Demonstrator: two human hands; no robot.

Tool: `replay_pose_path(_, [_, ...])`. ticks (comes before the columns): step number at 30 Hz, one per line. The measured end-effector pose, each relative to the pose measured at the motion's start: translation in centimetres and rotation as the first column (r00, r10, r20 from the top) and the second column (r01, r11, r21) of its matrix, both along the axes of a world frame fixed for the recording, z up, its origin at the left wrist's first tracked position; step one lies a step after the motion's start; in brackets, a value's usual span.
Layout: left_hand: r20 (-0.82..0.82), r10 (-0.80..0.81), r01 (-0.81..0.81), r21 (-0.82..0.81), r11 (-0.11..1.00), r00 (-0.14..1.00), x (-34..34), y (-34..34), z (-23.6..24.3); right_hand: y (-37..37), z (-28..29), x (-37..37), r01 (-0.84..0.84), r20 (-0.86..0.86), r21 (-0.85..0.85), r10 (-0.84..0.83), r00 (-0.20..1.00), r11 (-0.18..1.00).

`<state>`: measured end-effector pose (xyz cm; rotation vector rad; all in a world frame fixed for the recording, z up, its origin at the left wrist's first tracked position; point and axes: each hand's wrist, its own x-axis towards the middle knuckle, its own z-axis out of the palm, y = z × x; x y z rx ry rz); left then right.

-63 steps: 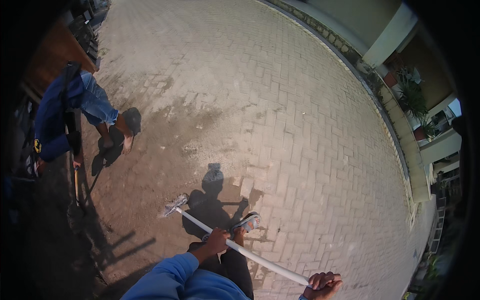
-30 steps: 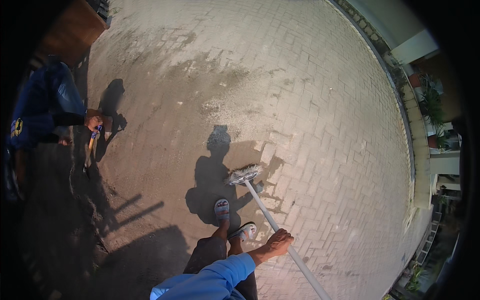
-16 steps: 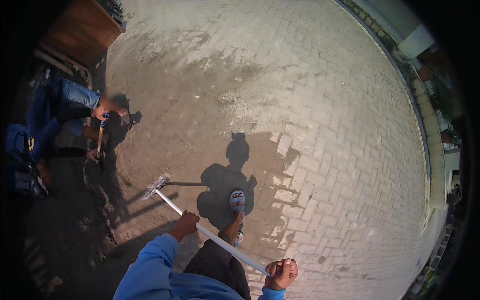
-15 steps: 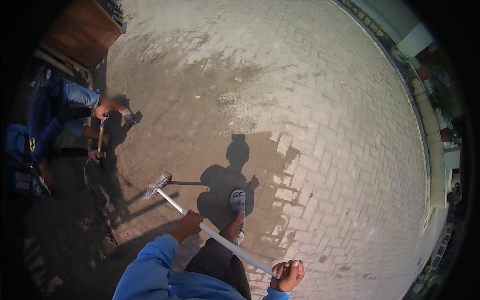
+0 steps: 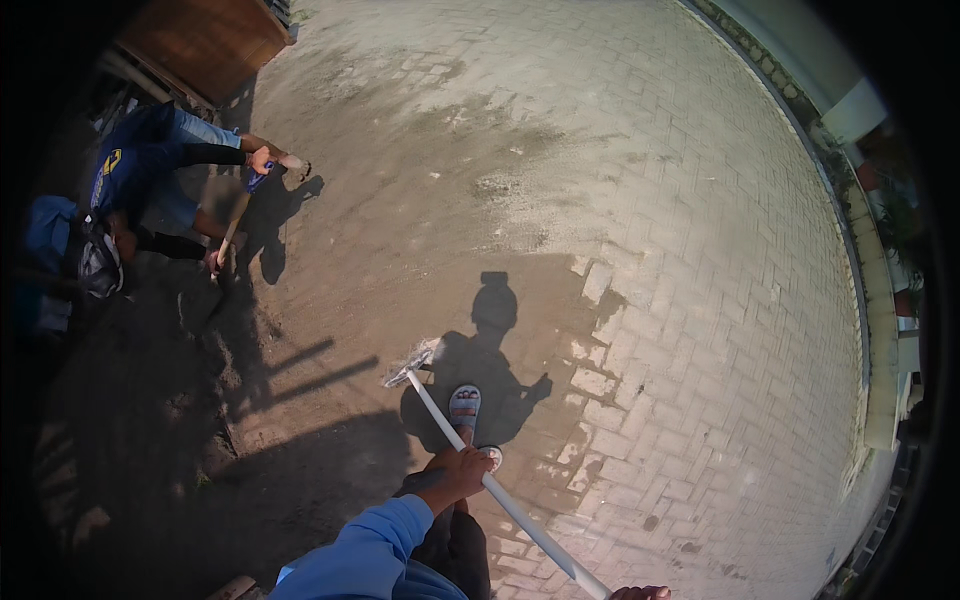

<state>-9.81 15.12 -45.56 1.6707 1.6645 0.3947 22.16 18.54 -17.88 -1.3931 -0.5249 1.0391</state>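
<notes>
My left hand (image 5: 462,472) is closed round the middle of a long white handle, its arm in a blue sleeve. The handle belongs to a broom (image 5: 537,533), which slants from the lower right up to the left. Its pale, dusty head (image 5: 410,362) is at the sandy ground, just left of my sandalled foot (image 5: 464,403). At the handle's top end, my right hand (image 5: 640,593) is mostly cut off by the lower edge; its visible fingers are curled at the handle.
At the left a co-worker (image 5: 140,160) bends over, holding a wooden-shafted tool (image 5: 235,225) with a blue grip. A brown board-like box (image 5: 205,45) stands behind. Sand (image 5: 370,230) partly covers the block paving (image 5: 720,330). A kerb (image 5: 815,165) runs along the right.
The broom head has swept right, close to my foot. Both my hands have moved right and down with the handle. The co-worker's tool has shifted in view.
</notes>
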Motion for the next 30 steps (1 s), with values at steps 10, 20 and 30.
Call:
replay_pose_path(10, [-0.253, 0.020, -0.046, -0.100, 0.994, 0.967, -10.8, -6.5, 4.7, 0.5, -2.8, -8.1, -0.219, -0.252, 0.088, 0.235, 0.939, 0.972])
replay_pose_path(20, [0.201, 0.101, -0.173, 0.377, 0.910, 0.974, 0.9, 0.7, 2.9, -4.3, 4.6, 1.6, -0.057, -0.197, 0.136, 0.084, 0.977, 0.989])
replay_pose_path(30, [-0.226, 0.299, -0.284, 0.098, 0.954, 0.927, -30.6, -23.9, -4.7, -18.1, -11.0, -29.5, -0.200, -0.135, -0.198, 0.175, 0.975, 0.959])
